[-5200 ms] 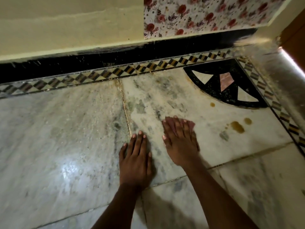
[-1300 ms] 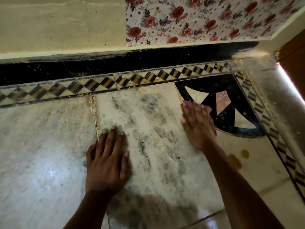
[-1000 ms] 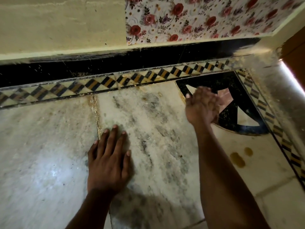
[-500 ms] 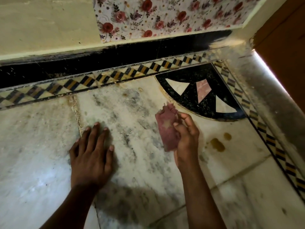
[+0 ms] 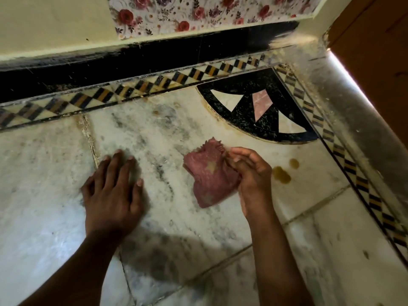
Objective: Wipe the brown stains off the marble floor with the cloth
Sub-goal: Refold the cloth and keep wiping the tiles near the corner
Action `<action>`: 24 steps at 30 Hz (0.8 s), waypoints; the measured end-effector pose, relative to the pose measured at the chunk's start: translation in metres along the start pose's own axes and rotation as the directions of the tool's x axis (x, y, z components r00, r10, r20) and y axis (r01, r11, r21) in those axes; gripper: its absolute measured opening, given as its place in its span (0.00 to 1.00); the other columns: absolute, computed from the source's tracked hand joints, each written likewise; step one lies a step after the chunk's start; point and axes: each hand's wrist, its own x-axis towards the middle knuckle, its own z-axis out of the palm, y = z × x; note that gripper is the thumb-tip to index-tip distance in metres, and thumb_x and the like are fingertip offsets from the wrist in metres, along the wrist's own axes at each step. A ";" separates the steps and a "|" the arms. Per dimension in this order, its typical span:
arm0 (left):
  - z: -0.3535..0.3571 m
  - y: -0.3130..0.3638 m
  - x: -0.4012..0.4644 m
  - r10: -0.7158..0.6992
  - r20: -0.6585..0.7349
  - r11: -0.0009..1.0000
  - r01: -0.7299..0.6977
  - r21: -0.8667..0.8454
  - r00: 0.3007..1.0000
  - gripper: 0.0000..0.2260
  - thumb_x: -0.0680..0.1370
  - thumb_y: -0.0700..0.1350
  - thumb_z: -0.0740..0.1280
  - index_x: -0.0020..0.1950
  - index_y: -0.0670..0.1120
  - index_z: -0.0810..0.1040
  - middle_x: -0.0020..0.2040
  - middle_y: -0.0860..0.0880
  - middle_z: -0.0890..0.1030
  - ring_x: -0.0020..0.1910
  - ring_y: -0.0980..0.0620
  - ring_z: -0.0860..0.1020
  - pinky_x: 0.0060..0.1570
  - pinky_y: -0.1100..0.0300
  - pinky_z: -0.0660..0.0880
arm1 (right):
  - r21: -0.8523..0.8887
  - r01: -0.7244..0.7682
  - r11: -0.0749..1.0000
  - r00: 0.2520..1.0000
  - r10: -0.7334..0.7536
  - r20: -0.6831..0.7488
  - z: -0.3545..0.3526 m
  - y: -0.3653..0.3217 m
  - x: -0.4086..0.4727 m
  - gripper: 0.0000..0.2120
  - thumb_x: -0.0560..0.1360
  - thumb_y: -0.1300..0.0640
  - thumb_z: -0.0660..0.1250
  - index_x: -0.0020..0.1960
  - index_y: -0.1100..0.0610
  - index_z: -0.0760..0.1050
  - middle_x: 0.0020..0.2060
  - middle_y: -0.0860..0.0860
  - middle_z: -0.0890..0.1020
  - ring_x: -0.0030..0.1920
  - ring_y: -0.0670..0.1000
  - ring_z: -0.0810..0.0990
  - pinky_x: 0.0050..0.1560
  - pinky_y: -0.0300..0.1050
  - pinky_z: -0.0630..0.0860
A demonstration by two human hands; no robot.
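Pink cloth (image 5: 209,180), with a pale spot, was gripped in our right hand (image 5: 251,173) above the marble floor (image 5: 154,133), left of two brown stains (image 5: 281,174). Our left hand (image 5: 112,191) lay flat, fingers straight.

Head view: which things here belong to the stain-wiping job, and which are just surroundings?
Job:
- crumpled pink cloth, in the grip of the right hand
- two brown stains on the white marble floor
- left hand, flat on the floor

Surroundings:
- black quarter-circle corner inlay
- black-and-yellow diamond border strip
- floral wall covering
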 end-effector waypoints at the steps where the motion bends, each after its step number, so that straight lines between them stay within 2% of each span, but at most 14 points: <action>1: -0.001 0.000 0.000 0.000 0.001 1.000 0.000 -0.006 1.000 0.28 0.85 0.60 0.52 0.84 0.53 0.64 0.87 0.49 0.60 0.86 0.43 0.59 0.76 0.41 0.59 | -0.173 0.066 0.983 0.991 -0.085 -0.100 -0.006 0.005 0.000 0.13 0.80 0.73 0.66 0.51 0.58 0.84 0.50 0.57 0.88 0.55 0.58 0.87 0.59 0.53 0.83; 3: -0.002 0.000 0.001 -0.006 0.004 1.000 0.006 -0.004 1.000 0.28 0.85 0.61 0.51 0.84 0.53 0.64 0.87 0.49 0.60 0.86 0.43 0.59 0.76 0.41 0.59 | -0.485 0.184 0.855 0.927 -0.315 -0.204 -0.015 0.017 -0.008 0.09 0.80 0.68 0.67 0.53 0.58 0.83 0.51 0.56 0.85 0.54 0.59 0.85 0.58 0.57 0.82; 4: -0.003 0.001 0.002 -0.011 0.005 1.000 0.011 -0.003 1.000 0.28 0.85 0.61 0.51 0.84 0.53 0.64 0.88 0.49 0.60 0.86 0.43 0.58 0.76 0.41 0.59 | -0.586 0.295 0.754 0.880 -0.454 -0.142 -0.016 0.023 -0.014 0.07 0.81 0.65 0.66 0.54 0.59 0.82 0.52 0.55 0.84 0.54 0.58 0.83 0.56 0.56 0.81; 5: -0.003 0.003 0.002 -0.013 0.006 1.000 0.013 -0.003 1.000 0.28 0.85 0.61 0.51 0.84 0.53 0.64 0.88 0.49 0.60 0.86 0.43 0.58 0.76 0.40 0.59 | -0.651 0.417 0.635 0.840 -0.543 0.008 -0.012 0.030 -0.019 0.08 0.81 0.62 0.66 0.56 0.60 0.82 0.54 0.56 0.82 0.55 0.58 0.82 0.57 0.54 0.80; 6: -0.004 0.002 0.001 -0.014 0.007 1.000 0.014 -0.002 1.000 0.28 0.85 0.61 0.51 0.84 0.53 0.64 0.88 0.49 0.59 0.86 0.43 0.58 0.76 0.40 0.59 | -0.669 0.522 0.529 0.813 -0.545 0.204 -0.005 0.039 -0.023 0.11 0.82 0.59 0.64 0.60 0.60 0.82 0.59 0.57 0.82 0.60 0.58 0.81 0.61 0.53 0.79; 8: -0.004 0.003 0.001 -0.010 0.010 1.000 0.010 -0.006 1.000 0.28 0.85 0.61 0.51 0.84 0.53 0.64 0.88 0.49 0.59 0.86 0.43 0.58 0.77 0.40 0.59 | -0.716 0.624 0.314 0.774 -0.375 0.510 0.012 0.054 -0.025 0.21 0.86 0.51 0.58 0.75 0.55 0.76 0.78 0.56 0.73 0.77 0.58 0.71 0.77 0.56 0.69; 10: -0.003 0.002 0.001 -0.006 0.008 1.000 0.006 -0.003 1.000 0.28 0.85 0.61 0.51 0.84 0.53 0.64 0.88 0.49 0.59 0.86 0.43 0.58 0.77 0.41 0.59 | -0.808 0.581 0.099 0.795 -0.283 0.537 0.029 0.061 -0.018 0.29 0.87 0.43 0.49 0.85 0.51 0.62 0.87 0.50 0.57 0.86 0.54 0.56 0.83 0.58 0.57; 13: -0.003 0.002 0.002 -0.006 0.014 1.000 0.006 -0.002 1.000 0.28 0.85 0.61 0.51 0.84 0.53 0.64 0.88 0.49 0.59 0.87 0.43 0.58 0.77 0.41 0.58 | -0.877 0.478 0.052 0.850 -0.280 0.447 0.055 0.057 -0.005 0.29 0.87 0.40 0.44 0.86 0.46 0.58 0.88 0.46 0.52 0.87 0.53 0.49 0.83 0.61 0.53; 15: -0.005 0.003 0.002 -0.005 0.025 1.000 0.005 -0.004 1.000 0.28 0.85 0.61 0.51 0.84 0.53 0.63 0.88 0.49 0.59 0.87 0.43 0.58 0.77 0.42 0.58 | -0.847 0.531 0.004 0.817 -0.269 0.510 0.060 0.058 -0.005 0.27 0.87 0.40 0.46 0.86 0.40 0.57 0.88 0.45 0.51 0.87 0.53 0.47 0.83 0.64 0.51; 18: -0.009 0.006 0.001 -0.014 0.032 1.000 0.014 0.004 0.999 0.29 0.85 0.60 0.51 0.85 0.52 0.64 0.88 0.48 0.60 0.87 0.43 0.58 0.77 0.42 0.58 | -0.739 0.671 -0.048 0.715 -0.222 0.663 0.038 0.066 -0.036 0.26 0.87 0.39 0.48 0.85 0.35 0.55 0.88 0.45 0.49 0.88 0.54 0.45 0.83 0.68 0.50; 19: -0.010 0.006 0.001 -0.014 0.037 1.000 0.014 0.005 0.999 0.29 0.85 0.60 0.51 0.85 0.52 0.64 0.88 0.48 0.60 0.87 0.43 0.58 0.77 0.42 0.57 | -0.743 0.667 -0.051 0.721 -0.208 0.661 0.024 0.069 -0.047 0.26 0.87 0.38 0.48 0.85 0.35 0.55 0.88 0.46 0.49 0.88 0.55 0.46 0.83 0.69 0.51; 21: -0.009 0.006 0.001 -0.011 0.046 1.000 0.011 -0.002 0.999 0.29 0.85 0.60 0.51 0.85 0.52 0.64 0.88 0.48 0.59 0.87 0.43 0.57 0.77 0.43 0.56 | -0.843 0.538 -0.001 0.828 -0.190 0.528 -0.001 0.072 -0.050 0.28 0.86 0.34 0.43 0.85 0.35 0.50 0.88 0.48 0.47 0.88 0.58 0.45 0.83 0.69 0.51; 23: -0.008 0.005 0.001 -0.002 0.049 1.000 0.002 0.002 0.999 0.28 0.85 0.60 0.51 0.85 0.53 0.63 0.88 0.48 0.59 0.87 0.44 0.57 0.77 0.44 0.55 | -0.947 0.304 0.099 0.942 -0.180 0.284 -0.002 0.065 -0.029 0.31 0.85 0.32 0.40 0.86 0.38 0.46 0.88 0.52 0.46 0.87 0.61 0.44 0.84 0.67 0.50; 24: -0.008 0.004 0.002 0.000 0.054 1.000 0.000 -0.005 0.999 0.29 0.85 0.60 0.51 0.85 0.53 0.63 0.88 0.48 0.59 0.87 0.44 0.56 0.77 0.44 0.55 | -0.968 0.207 0.144 0.967 -0.184 0.179 0.007 0.059 -0.016 0.32 0.85 0.33 0.41 0.87 0.40 0.46 0.88 0.53 0.46 0.87 0.61 0.43 0.84 0.66 0.48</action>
